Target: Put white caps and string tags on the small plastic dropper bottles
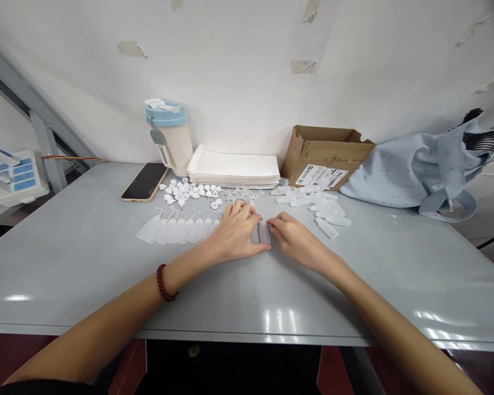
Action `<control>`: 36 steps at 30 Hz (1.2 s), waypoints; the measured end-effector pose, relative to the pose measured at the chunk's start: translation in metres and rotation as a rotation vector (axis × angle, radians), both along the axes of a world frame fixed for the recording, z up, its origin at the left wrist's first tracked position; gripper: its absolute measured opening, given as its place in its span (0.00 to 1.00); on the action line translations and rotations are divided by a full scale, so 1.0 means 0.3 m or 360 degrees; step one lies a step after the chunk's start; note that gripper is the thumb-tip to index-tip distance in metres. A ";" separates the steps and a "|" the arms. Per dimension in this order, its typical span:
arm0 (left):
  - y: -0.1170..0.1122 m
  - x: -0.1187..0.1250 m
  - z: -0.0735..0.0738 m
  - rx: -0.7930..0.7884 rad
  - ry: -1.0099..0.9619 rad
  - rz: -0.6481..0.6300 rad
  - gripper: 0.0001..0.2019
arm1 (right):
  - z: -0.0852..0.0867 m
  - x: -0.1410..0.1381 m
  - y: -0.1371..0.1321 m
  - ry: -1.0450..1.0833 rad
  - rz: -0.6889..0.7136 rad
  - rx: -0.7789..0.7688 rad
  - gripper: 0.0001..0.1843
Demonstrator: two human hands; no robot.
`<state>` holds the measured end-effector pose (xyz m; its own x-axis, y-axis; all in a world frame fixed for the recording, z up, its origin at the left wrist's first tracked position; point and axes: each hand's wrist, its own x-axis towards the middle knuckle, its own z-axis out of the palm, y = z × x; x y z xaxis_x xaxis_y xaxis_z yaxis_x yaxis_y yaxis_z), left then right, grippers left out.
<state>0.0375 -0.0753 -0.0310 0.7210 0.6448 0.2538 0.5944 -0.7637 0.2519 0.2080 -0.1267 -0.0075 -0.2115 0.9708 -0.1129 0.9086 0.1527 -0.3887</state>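
Note:
My left hand (234,236) rests on the grey table (66,258) with fingers curled round a small clear plastic bottle (263,232), thumb beneath it. My right hand (296,238) meets it from the right, fingertips pinched against the same bottle's end. A row of several finished bottles with looped strings (177,229) lies just left of my left hand. A pile of white caps (189,192) and a tangle of white strings (241,195) sit behind the hands. Loose bottles (321,206) are heaped to the right.
A phone (145,182) lies face up at the back left, beside a blue-lidded cup (170,137). A stack of white bags (234,167), an open cardboard box (325,156) and a blue cloth bag (428,167) line the wall. A device with blue buttons (18,175) stands far left.

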 end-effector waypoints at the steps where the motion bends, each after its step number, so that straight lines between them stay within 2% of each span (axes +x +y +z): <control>1: 0.001 0.001 0.001 -0.0011 -0.0008 0.0002 0.28 | -0.001 0.000 0.001 -0.0007 0.0000 -0.0002 0.15; 16: -0.007 0.001 0.004 0.0068 -0.0125 -0.0028 0.19 | -0.008 0.003 -0.001 -0.0084 0.0044 0.0030 0.14; 36: -0.001 -0.016 0.012 0.0076 -0.0099 -0.0058 0.18 | -0.022 0.002 0.006 0.0162 0.0054 0.0054 0.16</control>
<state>0.0325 -0.0757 -0.0274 0.7257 0.6044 0.3287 0.5501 -0.7967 0.2505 0.2087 -0.1249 -0.0141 -0.2532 0.9658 -0.0560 0.8587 0.1977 -0.4728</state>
